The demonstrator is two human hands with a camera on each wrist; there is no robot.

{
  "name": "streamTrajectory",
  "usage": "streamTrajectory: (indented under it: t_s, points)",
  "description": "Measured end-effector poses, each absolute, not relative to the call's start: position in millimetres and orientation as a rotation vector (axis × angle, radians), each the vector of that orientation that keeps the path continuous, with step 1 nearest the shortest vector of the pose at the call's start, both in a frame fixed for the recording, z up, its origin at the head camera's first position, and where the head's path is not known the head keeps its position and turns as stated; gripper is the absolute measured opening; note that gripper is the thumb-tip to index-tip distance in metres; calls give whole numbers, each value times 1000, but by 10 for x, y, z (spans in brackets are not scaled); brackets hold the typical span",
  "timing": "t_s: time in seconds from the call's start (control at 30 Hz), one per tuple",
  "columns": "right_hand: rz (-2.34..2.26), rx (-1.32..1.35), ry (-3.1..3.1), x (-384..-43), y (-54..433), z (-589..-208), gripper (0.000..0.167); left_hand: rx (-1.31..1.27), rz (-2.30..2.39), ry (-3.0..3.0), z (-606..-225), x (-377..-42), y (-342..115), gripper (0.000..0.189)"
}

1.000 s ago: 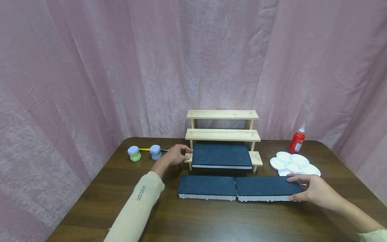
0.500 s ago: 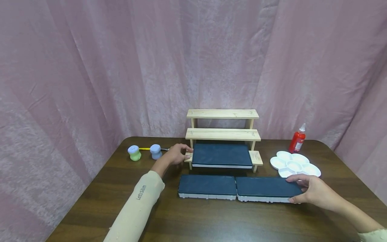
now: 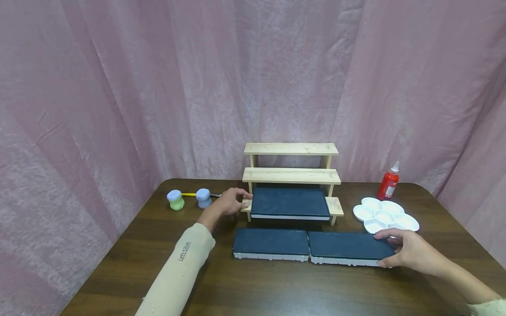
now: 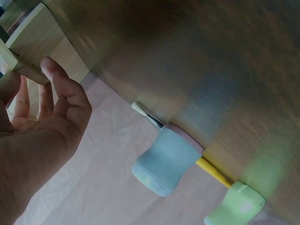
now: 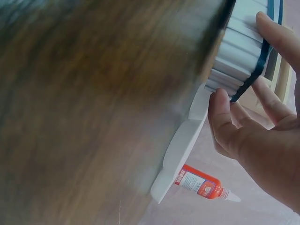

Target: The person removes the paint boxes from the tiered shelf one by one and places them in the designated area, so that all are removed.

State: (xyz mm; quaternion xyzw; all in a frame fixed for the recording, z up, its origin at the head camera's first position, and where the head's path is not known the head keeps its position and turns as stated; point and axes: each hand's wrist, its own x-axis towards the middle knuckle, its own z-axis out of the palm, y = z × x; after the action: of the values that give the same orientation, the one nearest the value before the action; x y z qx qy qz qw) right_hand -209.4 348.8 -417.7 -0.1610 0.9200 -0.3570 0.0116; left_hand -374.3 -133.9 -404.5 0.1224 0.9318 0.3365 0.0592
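Note:
A three-tier wooden stand (image 3: 291,175) stands at the back of the table, its lowest step bearing a flat white box with a dark blue lid (image 3: 290,202). My left hand (image 3: 229,202) grips the left end of that step; the left wrist view has thumb and fingers around the step's wooden end (image 4: 33,75). Two similar lidded boxes lie end to end in front of the stand: a left box (image 3: 270,242) and a right box (image 3: 345,245). With thumb at the near side and fingers over the far side, my right hand (image 3: 413,250) holds the right box's outer end.
A white flower-shaped palette (image 3: 384,216) lies behind my right hand, with a red bottle (image 3: 388,185) beyond it. At the back left are a green jar (image 3: 175,202), a blue jar (image 3: 204,199) and a yellow-handled brush (image 3: 189,195). A pink curtain (image 3: 205,96) hangs behind.
The right box has shifted very slightly toward me in my right hand's grip. My left hand stays at the step's end, and the stand looks unmoved.

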Motion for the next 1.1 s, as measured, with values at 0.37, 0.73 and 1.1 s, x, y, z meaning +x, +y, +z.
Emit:
streamTrajectory:
  t_s: [0.37,0.73,1.1]
  points:
    - [-1108,-505,2798,-2086,3498,-4166,59,361,1028,2821,-4026,-3702,-1324,25]
    - [-1202,-695,2796,-2129,3544,-4197,53,348,1024,2814,-4009,-3704,-1320,26]
    - [-1220,-665,2844,-2138,3523,-4081,57,344,1031,2819,-4021,-3712,-1328,26]
